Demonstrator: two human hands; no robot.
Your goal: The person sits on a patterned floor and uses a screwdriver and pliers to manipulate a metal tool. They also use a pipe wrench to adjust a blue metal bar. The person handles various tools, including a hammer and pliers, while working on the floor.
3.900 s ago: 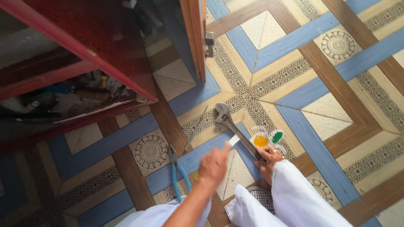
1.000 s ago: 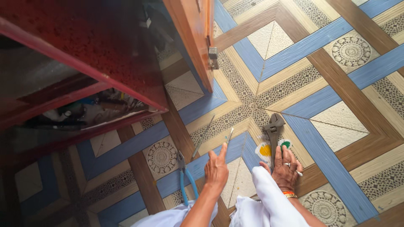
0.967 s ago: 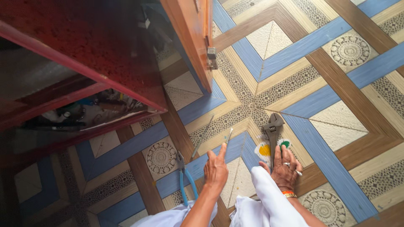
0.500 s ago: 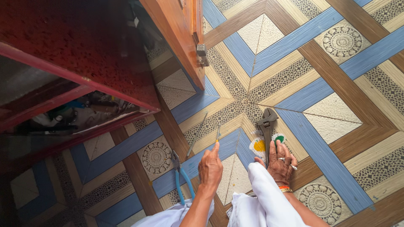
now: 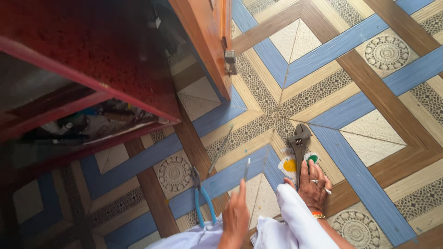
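**Thin tool raised over a patterned floor, wrench under the other palm**

The left hand (image 5: 236, 216) pinches a thin metal tool (image 5: 247, 169) upright, its tip pointing away from the body; what kind of tool it is cannot be told. Just to the right of that tool, the right hand (image 5: 314, 184) lies flat with fingers spread on the handle of one adjustable wrench (image 5: 297, 146), whose jaw end points away from the person. Under the wrench handle, touching it, sit two small round lids or tubs (image 5: 300, 162), one yellow and one green. To the left of the thin tool lies one pair of blue-handled pliers (image 5: 201, 198), and between pliers and wrench one long slim rod (image 5: 220, 150) rests slantwise. All lie on the floor (image 5: 369, 120), laid in blue, brown and cream bands with round ornament tiles. Farther left of the thin tool stands a red wooden cabinet (image 5: 92, 60) with a cluttered shelf, and beyond it an orange-brown door (image 5: 205, 41) bearing a metal latch
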